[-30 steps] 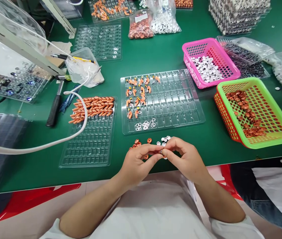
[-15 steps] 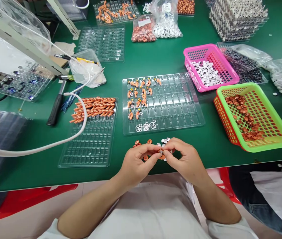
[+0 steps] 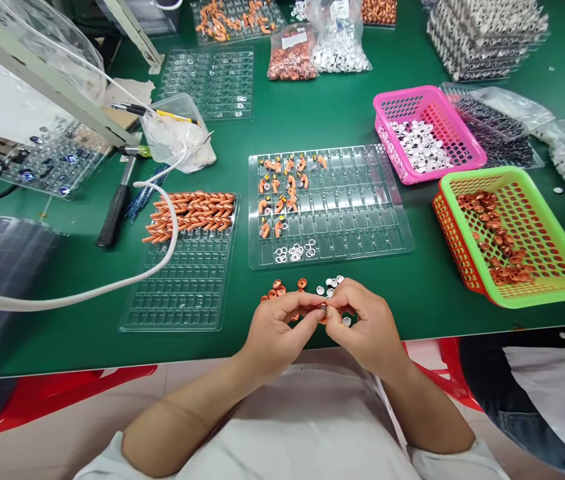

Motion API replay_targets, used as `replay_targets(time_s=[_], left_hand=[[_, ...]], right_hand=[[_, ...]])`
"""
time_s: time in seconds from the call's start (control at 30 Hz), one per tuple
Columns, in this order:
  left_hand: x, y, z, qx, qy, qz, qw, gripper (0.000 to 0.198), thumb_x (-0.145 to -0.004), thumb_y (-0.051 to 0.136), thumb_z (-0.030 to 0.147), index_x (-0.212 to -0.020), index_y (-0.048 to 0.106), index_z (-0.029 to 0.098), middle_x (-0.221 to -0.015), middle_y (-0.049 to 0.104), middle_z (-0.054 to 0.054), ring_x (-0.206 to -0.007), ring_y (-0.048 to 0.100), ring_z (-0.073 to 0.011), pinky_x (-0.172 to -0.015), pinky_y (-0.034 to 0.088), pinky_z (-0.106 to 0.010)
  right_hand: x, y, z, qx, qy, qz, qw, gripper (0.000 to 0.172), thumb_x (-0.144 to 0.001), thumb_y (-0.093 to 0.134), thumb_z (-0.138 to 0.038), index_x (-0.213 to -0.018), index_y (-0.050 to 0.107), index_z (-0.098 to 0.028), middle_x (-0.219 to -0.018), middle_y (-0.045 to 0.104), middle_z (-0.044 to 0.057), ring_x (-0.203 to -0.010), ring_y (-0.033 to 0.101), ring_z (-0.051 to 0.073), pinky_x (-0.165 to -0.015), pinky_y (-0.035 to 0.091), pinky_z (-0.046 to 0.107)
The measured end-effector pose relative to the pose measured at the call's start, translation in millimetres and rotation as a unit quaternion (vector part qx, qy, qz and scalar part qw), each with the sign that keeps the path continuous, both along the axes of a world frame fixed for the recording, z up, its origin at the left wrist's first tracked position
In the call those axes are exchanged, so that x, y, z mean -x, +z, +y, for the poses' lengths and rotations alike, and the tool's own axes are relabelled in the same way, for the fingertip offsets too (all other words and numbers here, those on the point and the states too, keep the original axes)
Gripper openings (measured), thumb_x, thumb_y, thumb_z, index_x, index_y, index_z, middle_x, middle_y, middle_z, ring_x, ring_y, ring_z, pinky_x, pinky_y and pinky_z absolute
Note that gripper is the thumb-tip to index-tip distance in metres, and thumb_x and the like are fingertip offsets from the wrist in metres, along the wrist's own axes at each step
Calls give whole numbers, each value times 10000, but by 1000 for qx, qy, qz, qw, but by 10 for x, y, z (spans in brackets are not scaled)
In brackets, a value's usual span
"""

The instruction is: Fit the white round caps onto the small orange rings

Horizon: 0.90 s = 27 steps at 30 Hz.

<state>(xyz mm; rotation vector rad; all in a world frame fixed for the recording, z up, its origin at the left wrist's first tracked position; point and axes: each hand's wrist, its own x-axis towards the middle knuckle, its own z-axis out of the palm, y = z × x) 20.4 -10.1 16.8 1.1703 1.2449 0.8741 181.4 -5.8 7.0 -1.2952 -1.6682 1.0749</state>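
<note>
Small orange part (image 3: pixel 323 312), too tiny to make out clearly, sits pinched between the fingertips of your left hand (image 3: pixel 276 330) and your right hand (image 3: pixel 366 327), both closed on it just above the near edge of the green table (image 3: pixel 312 113). Loose orange rings (image 3: pixel 282 291) and white discs (image 3: pixel 330 285) lie on the mat just beyond your fingers, with the clear compartment tray (image 3: pixel 352 213) behind them.
</note>
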Motion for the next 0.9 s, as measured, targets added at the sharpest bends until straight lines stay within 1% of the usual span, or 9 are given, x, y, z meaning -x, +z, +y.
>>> replay_targets(time_s=[0.13, 0.27, 0.37, 0.43, 0.47, 0.57, 0.67, 0.8, 0.9], left_hand=[[9, 3, 27, 1, -14, 8, 1000, 125, -825, 666, 185, -922, 737, 153, -853, 778, -76, -785, 750, -201, -738, 618, -276], [38, 51, 92, 7, -40, -4, 999, 148, -829, 651, 172, -961, 717, 166, -891, 772, -64, -833, 745, -191, -778, 618, -281], [57, 77, 141, 26, -11, -27, 999, 108, -825, 668, 193, -915, 715, 155, -856, 768, -65, -817, 746, -195, -775, 620, -295], [60, 87, 163, 48, 5, -52, 997, 104, -819, 688, 215, -898, 710, 151, -833, 769, -65, -790, 748, -197, -740, 622, -292], [57, 91, 171, 60, 8, -68, 996, 109, -816, 698, 223, -897, 707, 150, -825, 770, -64, -783, 749, -196, -730, 621, -289], [30, 105, 185, 86, 6, -96, 992, 116, -806, 716, 231, -885, 701, 147, -839, 775, -69, -801, 748, -194, -746, 613, -282], [-3, 110, 195, 101, 3, -95, 990, 122, -801, 721, 245, -862, 694, 142, -855, 776, -82, -814, 746, -202, -777, 607, -306], [-27, 82, 208, 86, -16, -74, 993, 114, -791, 721, 250, -833, 695, 147, -824, 762, -72, -797, 729, -194, -762, 600, -307], [-37, 47, 212, 84, -25, -60, 994, 116, -784, 727, 253, -824, 698, 149, -811, 754, -65, -778, 720, -186, -740, 598, -298]], right_hand=[[40, -48, -5, -60, -15, -32, 998, 164, -809, 521, -87, -721, 520, -226, -702, 540, -1, -664, 495, 153, -621, 411, 296], [-31, -12, 35, -31, 19, -39, 999, 163, -870, 511, -114, -783, 579, -234, -745, 576, 10, -714, 528, 164, -631, 422, 295], [-113, 26, 43, -4, 39, -23, 999, 90, -899, 579, -198, -945, 630, -256, -880, 632, 24, -782, 575, 172, -663, 454, 298], [-143, 27, 26, 1, 44, -25, 999, 192, -870, 660, -256, -1057, 618, -274, -991, 647, 33, -828, 598, 183, -701, 477, 309], [-146, 20, 12, -1, 44, -29, 999, 234, -859, 679, -265, -1081, 608, -280, -1008, 652, 33, -839, 603, 188, -717, 483, 315], [-129, -6, -31, -13, 25, -35, 999, 184, -877, 643, -224, -1047, 602, -279, -952, 672, 19, -840, 609, 188, -737, 488, 316], [-129, -1, -49, -12, 9, -25, 1000, 161, -884, 613, -194, -1025, 617, -272, -925, 682, 18, -807, 612, 181, -719, 494, 311], [-191, 40, -38, 12, 17, -6, 1000, 172, -890, 588, -184, -1026, 650, -271, -880, 672, 18, -759, 601, 170, -688, 495, 296], [-235, 51, -32, 29, 12, 4, 1000, 187, -884, 579, -173, -1025, 653, -272, -889, 661, 18, -754, 593, 165, -699, 496, 295]])
